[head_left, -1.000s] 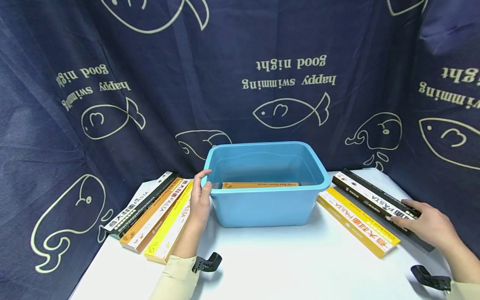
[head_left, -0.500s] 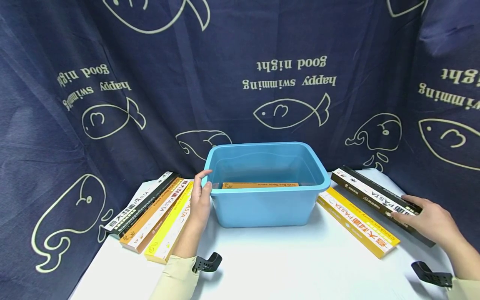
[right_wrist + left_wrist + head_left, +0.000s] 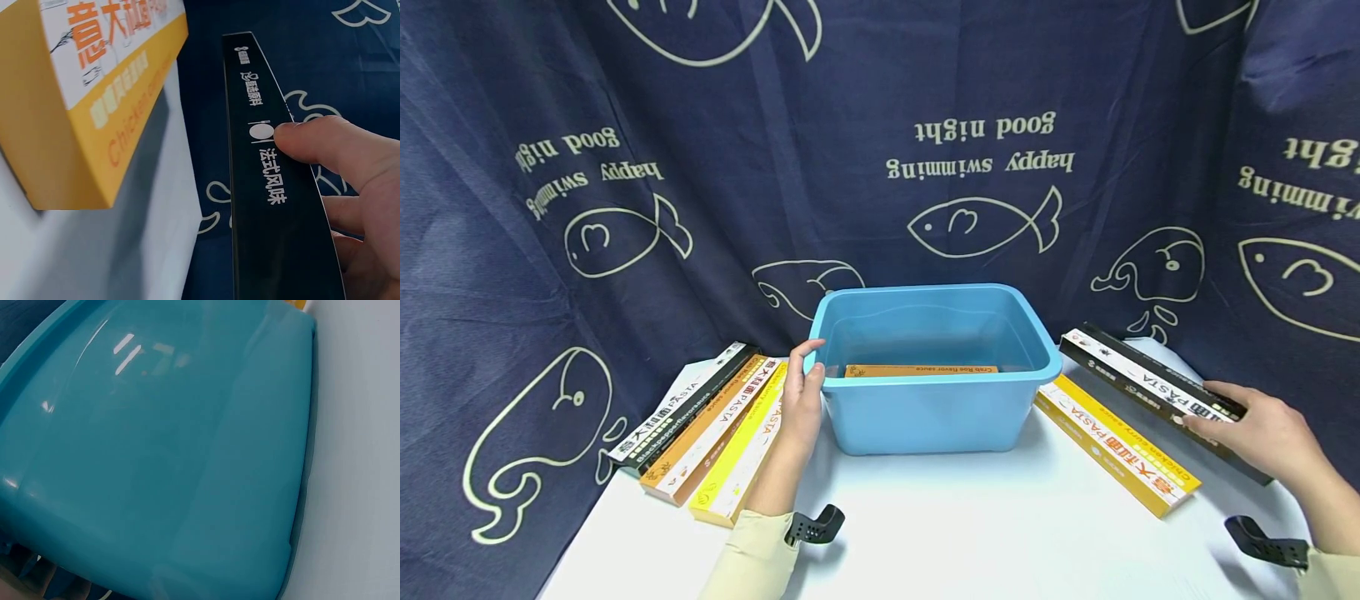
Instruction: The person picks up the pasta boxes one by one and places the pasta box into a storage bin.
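Head view: the right hand (image 3: 1273,433) has its fingers wrapped around the black pasta box (image 3: 1138,379) at far right, while the left hand (image 3: 802,400) grips the left rim of the blue bin (image 3: 925,421). Here's the danger: a grip that close to the near end could let the far end droop, or clip the bin's right rim or the yellow box (image 3: 1120,450) if swung left. The tabletop (image 3: 940,525) is white, backed by a navy fish-print curtain (image 3: 715,167).

Left wrist: glossy bin wall, fingers half lost in a dark corner.

Right wrist: thumb (image 3: 312,139) on the box's dark side, other fingers opposite; whether it's fully airborne, hard to tell!
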{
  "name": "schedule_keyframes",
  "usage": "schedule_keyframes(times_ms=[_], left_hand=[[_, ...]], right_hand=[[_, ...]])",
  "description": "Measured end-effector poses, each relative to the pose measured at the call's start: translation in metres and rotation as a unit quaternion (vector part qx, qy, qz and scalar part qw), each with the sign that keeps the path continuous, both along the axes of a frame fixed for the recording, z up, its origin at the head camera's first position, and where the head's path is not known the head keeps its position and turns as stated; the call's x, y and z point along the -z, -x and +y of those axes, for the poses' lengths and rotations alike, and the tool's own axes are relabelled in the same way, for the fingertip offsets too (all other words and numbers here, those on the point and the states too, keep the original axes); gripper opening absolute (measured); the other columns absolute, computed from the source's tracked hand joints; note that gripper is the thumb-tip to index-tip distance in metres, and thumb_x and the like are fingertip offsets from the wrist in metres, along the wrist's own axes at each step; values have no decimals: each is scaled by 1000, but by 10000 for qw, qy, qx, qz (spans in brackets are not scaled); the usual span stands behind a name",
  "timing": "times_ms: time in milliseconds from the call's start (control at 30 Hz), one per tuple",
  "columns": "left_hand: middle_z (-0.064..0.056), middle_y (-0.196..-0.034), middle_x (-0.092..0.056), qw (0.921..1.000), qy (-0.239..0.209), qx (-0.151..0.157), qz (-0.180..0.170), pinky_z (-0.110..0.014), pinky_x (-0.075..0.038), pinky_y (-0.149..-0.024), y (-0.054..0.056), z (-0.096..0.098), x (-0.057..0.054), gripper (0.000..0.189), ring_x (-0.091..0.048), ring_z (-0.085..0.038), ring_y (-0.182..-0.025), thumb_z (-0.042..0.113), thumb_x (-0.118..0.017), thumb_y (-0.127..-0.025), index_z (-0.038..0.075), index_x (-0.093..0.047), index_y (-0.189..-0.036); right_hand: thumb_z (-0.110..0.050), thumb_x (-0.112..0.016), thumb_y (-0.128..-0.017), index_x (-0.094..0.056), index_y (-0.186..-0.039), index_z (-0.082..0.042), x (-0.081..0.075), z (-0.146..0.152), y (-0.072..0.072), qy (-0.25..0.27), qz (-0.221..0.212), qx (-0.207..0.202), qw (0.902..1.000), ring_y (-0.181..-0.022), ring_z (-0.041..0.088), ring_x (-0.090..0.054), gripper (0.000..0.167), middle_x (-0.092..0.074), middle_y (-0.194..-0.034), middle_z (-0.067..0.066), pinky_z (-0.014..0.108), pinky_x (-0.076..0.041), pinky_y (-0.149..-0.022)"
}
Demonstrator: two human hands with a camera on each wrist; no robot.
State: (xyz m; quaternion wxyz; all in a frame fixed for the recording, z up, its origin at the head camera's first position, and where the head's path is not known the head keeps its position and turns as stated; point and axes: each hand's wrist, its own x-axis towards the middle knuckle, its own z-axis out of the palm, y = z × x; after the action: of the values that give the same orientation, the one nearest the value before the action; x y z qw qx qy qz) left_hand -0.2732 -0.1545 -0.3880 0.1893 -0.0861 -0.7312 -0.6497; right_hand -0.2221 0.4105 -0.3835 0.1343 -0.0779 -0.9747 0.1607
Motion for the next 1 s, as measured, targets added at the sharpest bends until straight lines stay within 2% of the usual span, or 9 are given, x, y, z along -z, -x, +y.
schedule_keyframes(times_ms=[300, 500, 800, 1000], left_hand=[[-3, -157, -37, 10000, 20, 2, 0, -55, -30, -116, -1, 1, -1, 42, -44, -37, -138, 26, -39, -100, 25, -45, -141], [-3, -156, -38, 10000, 40, -34, 22, -55, -30, -115, -1, 0, -2, 42, -43, -34, -138, 26, -39, -100, 24, -46, -141], [-1, -158, -36, 9999, 103, -35, -43, -57, -27, -116, -1, -2, 0, 41, -37, -28, -143, 29, -39, -100, 28, -46, -141], [-2, -158, -36, 9999, 72, 43, -83, -56, -31, -115, 0, -1, 0, 41, -47, -36, -137, 28, -39, -101, 28, -45, -141]], right_hand=[[-45, -78, -79, -49, -133, 9, -10, -1, 0, -11, 29, 135, 9999, -89, 47, -53, 82, -53, -112, 42, 49, -41, -66], [-44, -79, -79, -52, -130, 8, -22, -1, 1, -25, 229, -18, 9997, -84, 44, -55, 78, -57, -108, 41, 38, -35, -62], [-41, -80, -79, -55, -129, 6, -39, -6, -1, -58, 514, -288, 9982, -79, 36, -55, 74, -60, -103, 35, 31, -32, -60], [-41, -80, -80, -55, -130, 6, -50, -12, -3, -65, 583, -340, 9977, -80, 36, -54, 73, -59, -106, 35, 31, -33, -61]])
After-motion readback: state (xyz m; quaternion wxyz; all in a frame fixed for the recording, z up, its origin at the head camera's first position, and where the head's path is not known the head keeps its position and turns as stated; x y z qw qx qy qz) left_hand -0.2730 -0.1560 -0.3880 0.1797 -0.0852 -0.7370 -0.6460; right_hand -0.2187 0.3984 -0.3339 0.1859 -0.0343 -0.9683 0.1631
